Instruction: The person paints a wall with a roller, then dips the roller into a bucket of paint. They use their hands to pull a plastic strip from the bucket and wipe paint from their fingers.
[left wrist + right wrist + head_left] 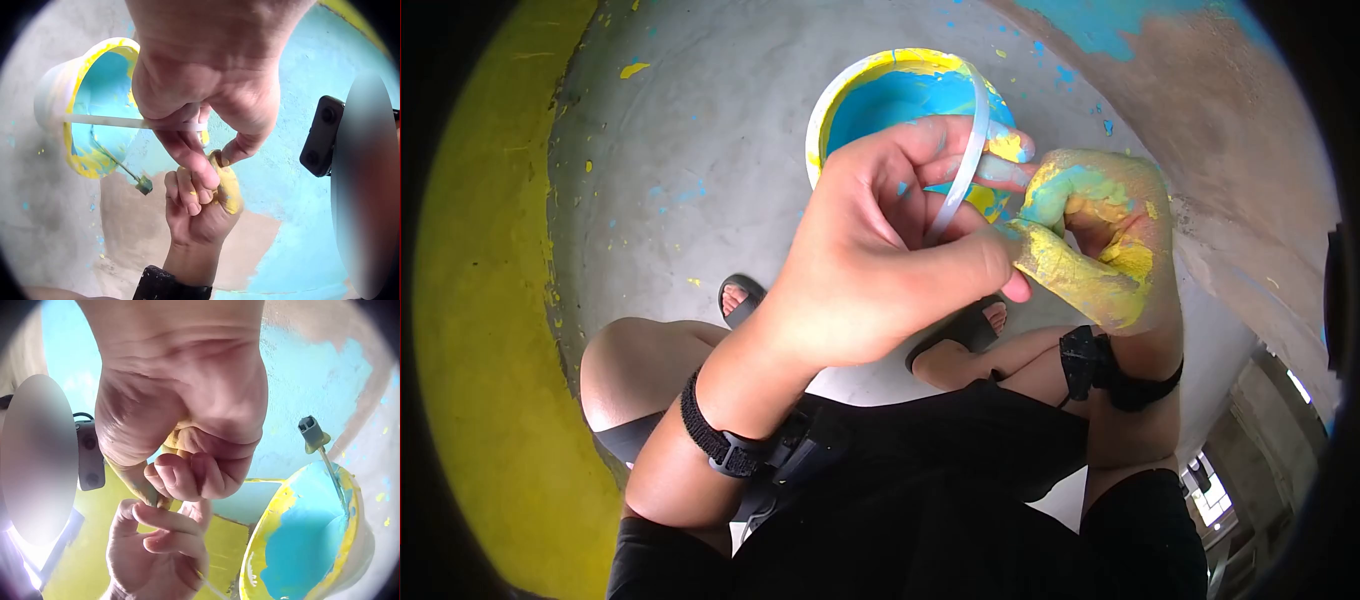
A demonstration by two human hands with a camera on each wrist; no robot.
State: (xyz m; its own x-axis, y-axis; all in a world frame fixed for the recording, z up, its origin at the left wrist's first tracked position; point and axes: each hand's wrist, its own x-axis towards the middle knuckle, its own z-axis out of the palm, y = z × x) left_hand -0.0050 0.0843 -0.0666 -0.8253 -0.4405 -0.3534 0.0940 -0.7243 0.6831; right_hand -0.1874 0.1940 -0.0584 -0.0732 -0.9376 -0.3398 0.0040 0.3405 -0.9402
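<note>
My left hand (pixel 890 240) has its fingers curled round the white strap handle (pixel 965 165) of a paint bucket (pixel 815 140). Blue and yellow paint marks its fingertips. Opposite it, my right hand (pixel 1110 240) is smeared with yellow and blue-green paint, fingers curled in and thumb and forefinger drawn together. Their tips meet the left fingertips; I cannot tell whether anything small is between them. Light-blue paint coats the bucket's inside, with yellow round its rim. A thin rod (pixel 331 475) with a grey blocky end (pixel 312 432) leans out over the rim in both wrist views.
Beyond the bucket lies a grey floor (pixel 670 150) spotted with blue and yellow. A yellow-painted surface (pixel 490 300) curves along the left. At the right stands a brown surface partly painted blue (pixel 1090 25). My sandalled feet (pixel 960 335) are below the hands.
</note>
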